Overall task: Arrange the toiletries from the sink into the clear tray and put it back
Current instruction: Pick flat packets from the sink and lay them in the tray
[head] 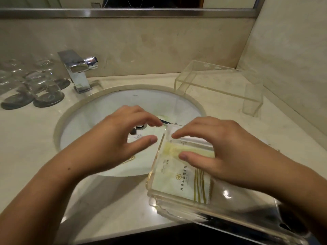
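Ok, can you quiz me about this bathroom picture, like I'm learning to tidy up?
1. True or false: the clear tray has nothing in it.
2. Where do the upside-down glasses stand? A) left of the tap; B) on the floor; C) on a shelf.
3. Fill in: the hand over the sink is the ____ one.

Key:
1. False. Packets lie in it.
2. A.
3. Left. The left hand is over the basin.
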Demonstrator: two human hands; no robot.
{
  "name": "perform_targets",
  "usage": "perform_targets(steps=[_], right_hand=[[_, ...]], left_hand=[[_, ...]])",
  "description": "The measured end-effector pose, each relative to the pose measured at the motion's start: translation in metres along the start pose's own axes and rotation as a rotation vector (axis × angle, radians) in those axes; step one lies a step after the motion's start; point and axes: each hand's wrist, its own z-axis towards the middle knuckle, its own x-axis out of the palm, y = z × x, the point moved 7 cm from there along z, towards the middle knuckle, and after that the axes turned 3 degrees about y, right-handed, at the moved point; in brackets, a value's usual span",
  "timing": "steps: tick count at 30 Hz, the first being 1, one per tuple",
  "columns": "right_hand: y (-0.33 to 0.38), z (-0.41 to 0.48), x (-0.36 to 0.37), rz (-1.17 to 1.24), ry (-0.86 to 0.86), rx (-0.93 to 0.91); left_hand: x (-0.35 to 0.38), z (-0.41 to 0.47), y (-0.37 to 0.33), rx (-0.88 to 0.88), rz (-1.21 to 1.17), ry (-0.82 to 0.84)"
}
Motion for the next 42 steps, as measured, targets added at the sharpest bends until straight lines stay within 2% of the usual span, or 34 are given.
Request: perform_targets(steps=[7, 13, 15, 20, 25, 28, 32, 37, 42], right_hand=[[0.008, 0.062, 0.002, -0.012, 0.041, -0.001], [0.014, 0.122, 0.037, -0.132, 0.204, -0.049], [0.015, 0.142, 0.057, -0.166, 0.292, -0.057], [0.012, 0.178, 0.109, -0.296, 0.532, -0.095], [0.01, 0.188, 0.147, -0.44, 0.817, -0.11], [0.011, 0.191, 0.158, -0.545, 0.908, -0.128], [0.007, 0.191, 0.164, -0.549, 0.923, -0.114], [-0.004, 0.192, 0.165, -0.462, 0.906, -0.024], [-0.006, 0.194, 0.162, -0.482, 0.881, -0.066]], left_hand=[[-0.022, 0.007, 0.067, -0.157, 0.01, -0.037], [-0.007, 0.013, 0.129, -0.26, 0.086, 0.06], [0.007, 0.013, 0.149, -0.304, 0.112, 0.139], [0.051, 0.01, 0.177, -0.371, 0.117, 0.476], [0.077, 0.009, 0.182, -0.408, 0.142, 0.685], [0.088, 0.011, 0.178, -0.394, 0.207, 0.785], [0.1, 0.01, 0.175, -0.365, 0.266, 0.876], [0.105, 0.011, 0.17, -0.347, 0.294, 0.894], [0.11, 0.012, 0.169, -0.332, 0.345, 0.912]])
